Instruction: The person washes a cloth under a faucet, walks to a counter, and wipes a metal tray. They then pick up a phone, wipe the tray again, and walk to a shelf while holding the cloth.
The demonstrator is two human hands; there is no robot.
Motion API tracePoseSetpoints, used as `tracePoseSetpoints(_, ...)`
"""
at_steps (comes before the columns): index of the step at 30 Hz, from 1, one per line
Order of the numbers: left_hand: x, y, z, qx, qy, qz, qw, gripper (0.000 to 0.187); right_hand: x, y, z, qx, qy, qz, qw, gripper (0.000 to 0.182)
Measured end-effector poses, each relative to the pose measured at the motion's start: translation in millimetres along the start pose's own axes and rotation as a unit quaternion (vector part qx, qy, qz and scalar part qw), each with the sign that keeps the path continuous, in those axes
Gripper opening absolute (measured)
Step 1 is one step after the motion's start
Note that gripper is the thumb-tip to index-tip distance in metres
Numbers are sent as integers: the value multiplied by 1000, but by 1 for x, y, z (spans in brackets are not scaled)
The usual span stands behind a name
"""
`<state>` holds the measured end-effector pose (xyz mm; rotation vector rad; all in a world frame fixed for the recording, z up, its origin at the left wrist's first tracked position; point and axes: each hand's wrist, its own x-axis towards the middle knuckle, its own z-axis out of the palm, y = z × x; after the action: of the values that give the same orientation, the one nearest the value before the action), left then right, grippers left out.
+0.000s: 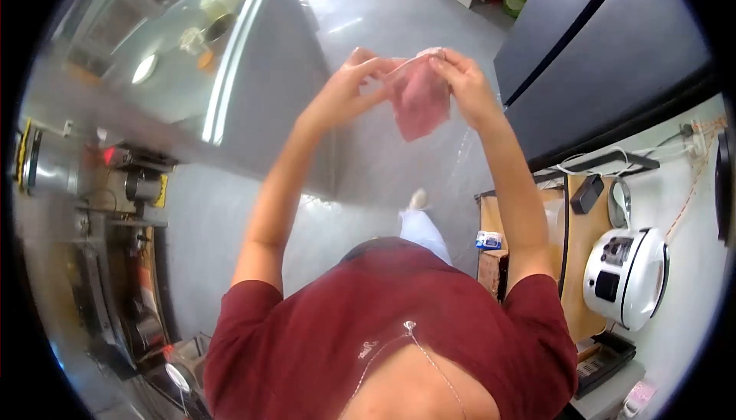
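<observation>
Both hands hold a pink bag up in front of the person.

The fingers of the right hand are pinched together on the top edge of the bag, and those of the left hand are clamped on the same edge from the left, so the bag hangs down between the two hands, above the grey floor. Both bare arms reach far out from a dark red shirt. Far left stands a steel counter. To the right is a tall grey fridge, and near right a white rice cooker sits on a wooden counter, with a small blue pack just left of it.
</observation>
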<state>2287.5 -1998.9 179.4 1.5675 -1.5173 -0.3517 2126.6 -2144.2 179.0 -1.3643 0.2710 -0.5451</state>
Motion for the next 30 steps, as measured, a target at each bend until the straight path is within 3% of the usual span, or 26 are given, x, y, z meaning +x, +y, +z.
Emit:
tracePoseSetpoints(3, 75, -54, -1, 129, 0, 36, 991, 24, 67, -10, -50, -23, -33, -4, 999, 18)
tracePoseSetpoints(6, 148, -90, -5, 1, -39, -23, 999, 20, 131, -17, -101, -139, -32, -50, 988, 16)
tracePoseSetpoints(7, 170, -97, -7, -71, -48, -63, 994, 21, 151, -25, -114, -124, -22, -22, 992, 16)
tracePoseSetpoints(11, 241, -105, -28, -129, 50, -52, 989, 28, 237, -34, -152, -104, -39, -41, 993, 16)
tracePoseSetpoints(14, 281, -134, -51, -245, 51, -46, 967, 26, 304, -28, -168, -93, -107, -43, 989, 16)
tracePoseSetpoints(15, 293, -158, -63, -232, -23, -70, 970, 21, 328, -21, -168, -85, -115, -40, 989, 16)
tracePoseSetpoints(18, 330, -212, -60, -441, 41, -139, 886, 25, 396, 5, -171, -68, -121, -18, 990, 16)
tracePoseSetpoints(19, 341, -248, -64, -490, 14, -163, 856, 21, 421, 13, -174, -66, -117, -10, 991, 16)
tracePoseSetpoints(24, 431, -301, -117, -593, -29, -160, 788, 21, 553, 31, -187, -38, -94, 11, 995, 16)
tracePoseSetpoints(25, 451, -312, -124, -613, -10, -145, 777, 22, 590, 51, -203, 79, -137, 11, 987, 22)
tracePoseSetpoints(28, 507, -336, -154, -670, 20, -162, 724, 30, 671, 93, -193, 102, -71, 76, 989, 34)
tracePoseSetpoints(29, 523, -343, -167, -677, 23, -173, 715, 31, 697, 131, -204, 324, -88, 133, 933, 45)
tracePoseSetpoints(30, 535, -352, -179, -683, 27, -184, 706, 32, 722, 169, -216, 522, -82, 198, 826, 57)
